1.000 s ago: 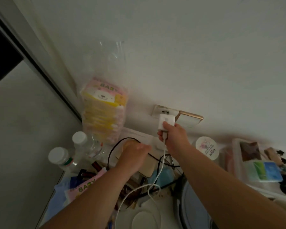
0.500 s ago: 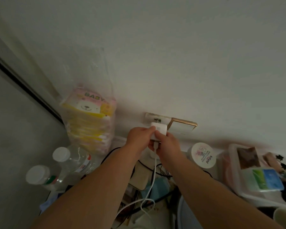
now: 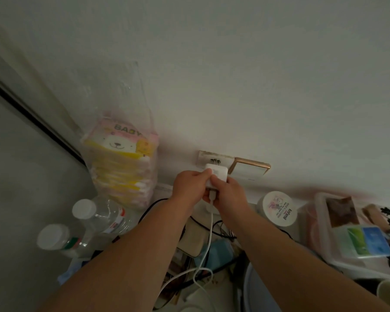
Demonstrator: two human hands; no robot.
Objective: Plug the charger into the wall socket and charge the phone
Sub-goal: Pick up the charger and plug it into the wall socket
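Note:
A white square charger (image 3: 218,173) is held just below the white wall socket (image 3: 208,156), with its metal prongs showing at the socket face. My left hand (image 3: 190,184) grips the charger's left side. My right hand (image 3: 227,190) grips its right side and lower end. A white cable (image 3: 208,239) hangs down from the charger and loops over the cluttered table. A pale flat phone-like object (image 3: 193,240) lies under the cable, partly hidden by my left forearm.
A gold-rimmed switch plate (image 3: 250,170) sits right of the socket. A bag of baby tissues (image 3: 122,163) stands at the left, two clear bottles (image 3: 99,217) in front of it. A white jar (image 3: 278,209) and a plastic tray (image 3: 338,224) lie at the right.
My left hand rose from the table and joined my right hand on the charger. The charger stays at the socket, prongs visible.

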